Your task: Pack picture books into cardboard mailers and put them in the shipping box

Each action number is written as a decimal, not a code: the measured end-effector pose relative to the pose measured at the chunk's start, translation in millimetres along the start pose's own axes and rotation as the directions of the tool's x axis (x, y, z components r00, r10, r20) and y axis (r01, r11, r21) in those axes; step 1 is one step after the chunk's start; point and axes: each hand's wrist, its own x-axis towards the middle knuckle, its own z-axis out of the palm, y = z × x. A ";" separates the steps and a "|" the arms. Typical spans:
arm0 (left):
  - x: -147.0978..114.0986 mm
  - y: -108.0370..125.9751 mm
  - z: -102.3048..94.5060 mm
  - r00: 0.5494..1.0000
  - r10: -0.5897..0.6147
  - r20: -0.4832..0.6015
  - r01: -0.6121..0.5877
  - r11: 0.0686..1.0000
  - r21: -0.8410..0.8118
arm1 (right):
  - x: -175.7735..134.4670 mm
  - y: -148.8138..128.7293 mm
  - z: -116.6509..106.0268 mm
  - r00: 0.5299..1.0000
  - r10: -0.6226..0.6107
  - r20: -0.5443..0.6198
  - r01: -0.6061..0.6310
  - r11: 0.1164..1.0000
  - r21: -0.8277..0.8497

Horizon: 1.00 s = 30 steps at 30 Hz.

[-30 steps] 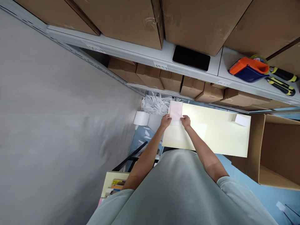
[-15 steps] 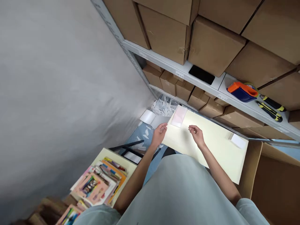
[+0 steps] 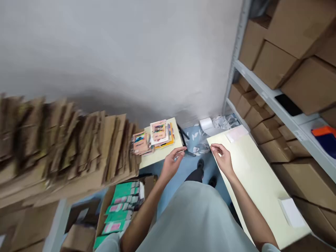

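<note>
My left hand [image 3: 172, 163] hovers over the floor between two tables, holding nothing, with its thumb apart from its lightly bent fingers. My right hand [image 3: 222, 158] is in the air by the near corner of the cream table [image 3: 252, 182]; its fingers curl loosely and nothing shows in them. A pale pink pad or stack of sheets [image 3: 237, 133] lies at the far end of that table, and a small white block, perhaps a box [image 3: 292, 212], at the other end. Left of my left hand, colourful packs [image 3: 159, 131] are piled on a small cream table [image 3: 170, 154].
Upright cardboard pieces [image 3: 86, 143] line a shelf at left, above an open carton of green packs [image 3: 118, 210]. Brown boxes [image 3: 275, 64] fill the right rack, with a black phone-like slab [image 3: 288, 104] on its ledge. Crumpled white scraps [image 3: 225, 121] lie in the corner.
My view and body have turned left, bringing the cardboard row and green packs into sight. Both hands have swung off the cream table toward the gap beside it, still empty.
</note>
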 end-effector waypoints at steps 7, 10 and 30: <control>-72.1 0.9 -122.7 0.905 0.078 -0.419 -0.050 0.996 0.078 | -8.6 -35.4 102.4 0.938 -0.130 0.321 0.132 0.991 0.018; -102.9 0.8 -170.6 0.818 0.113 -0.564 -0.070 0.993 0.096 | -19.1 -49.7 153.5 0.889 -0.161 0.428 0.165 0.986 0.030; -195.4 -62.7 -480.8 0.588 0.056 -0.807 -0.177 0.982 -0.061 | -94.6 -133.6 596.2 0.676 -0.080 0.732 0.106 0.994 0.011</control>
